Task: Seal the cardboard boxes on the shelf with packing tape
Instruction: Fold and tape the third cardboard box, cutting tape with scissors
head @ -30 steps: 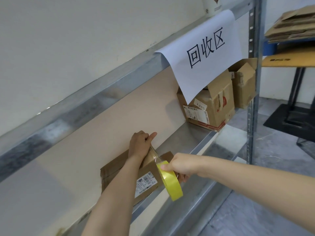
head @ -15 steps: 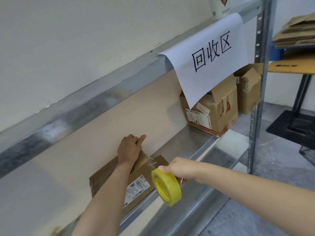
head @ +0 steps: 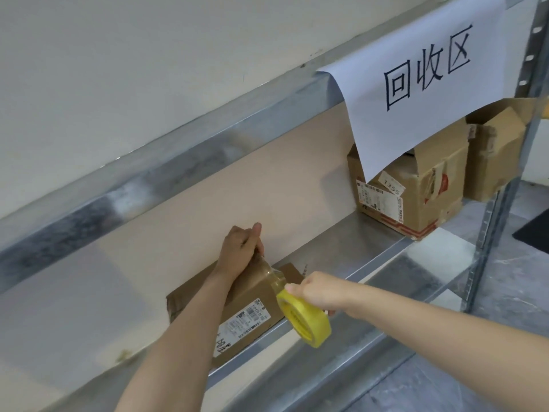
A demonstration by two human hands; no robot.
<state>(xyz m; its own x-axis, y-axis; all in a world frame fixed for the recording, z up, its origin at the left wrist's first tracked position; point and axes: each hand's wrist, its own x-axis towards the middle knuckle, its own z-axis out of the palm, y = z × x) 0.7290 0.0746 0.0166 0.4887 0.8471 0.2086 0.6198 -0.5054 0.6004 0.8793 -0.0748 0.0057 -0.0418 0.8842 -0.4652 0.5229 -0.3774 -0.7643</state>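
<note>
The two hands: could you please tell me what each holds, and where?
Right hand grips the tape roll at its top edge; left hand pinches the tape end over the box.

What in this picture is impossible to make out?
Head view:
- top seam of the box: covered by the left hand gripping it.
- label: print too small.
- fingertips of the right hand: behind the tape roll it holds.
- top of the second box: behind the sign.
- third box: partly behind the post.
</note>
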